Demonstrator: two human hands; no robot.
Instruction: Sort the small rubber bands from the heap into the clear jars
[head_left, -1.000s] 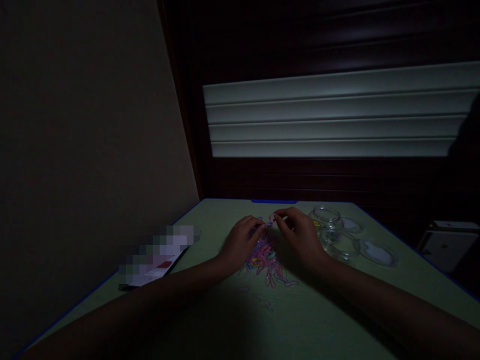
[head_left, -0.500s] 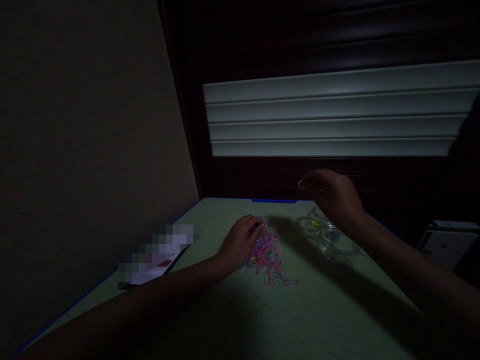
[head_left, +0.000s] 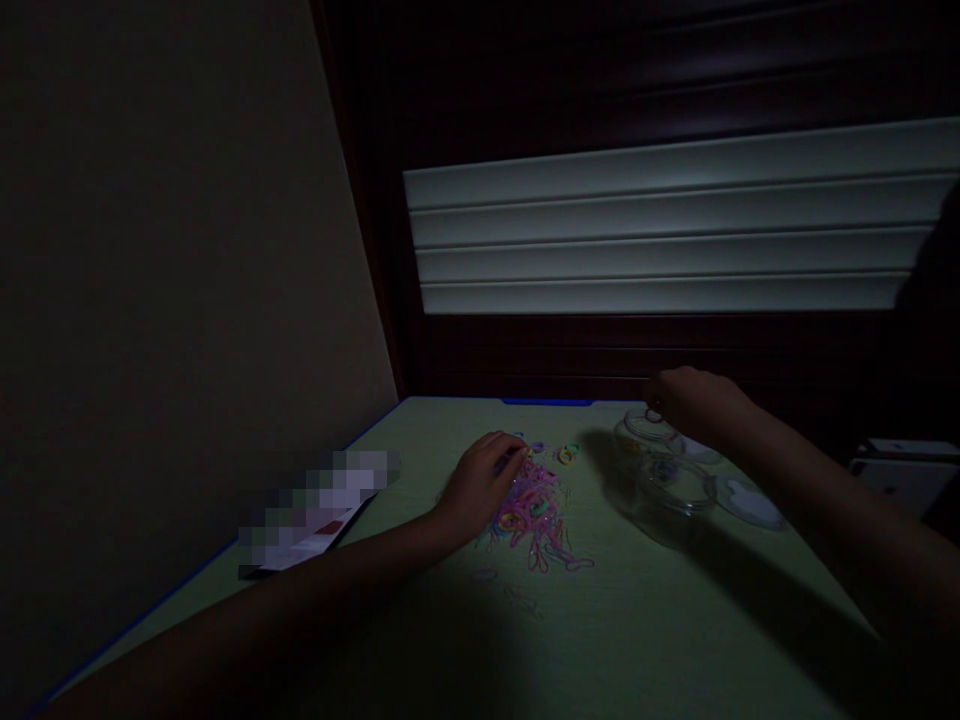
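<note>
Colourful elastic bands (head_left: pixel 534 505) lie in a loose pile on the green table (head_left: pixel 420 640). My left hand (head_left: pixel 480 488) rests at the pile's left edge, thumb and fingers pinched at its upper part; what they grip, if anything, is too small to make out. Over the farther clear jar (head_left: pixel 630 440), my right hand (head_left: pixel 697 402) is closed on a small reddish band (head_left: pixel 654 414), which hangs at the jar's mouth. A nearer clear jar (head_left: pixel 675 505) stands beside it with some bands inside.
White lids (head_left: pixel 752 503) lie right of the jars. A pixelated flat object (head_left: pixel 322 515) is on the table's left side. Past the right edge is a white box (head_left: pixel 904 480). A wall rises at the left, dark panelling behind.
My right hand has moved right and slightly down, bringing the band from above the table to the farther jar's mouth. My left hand has stayed at the pile.
</note>
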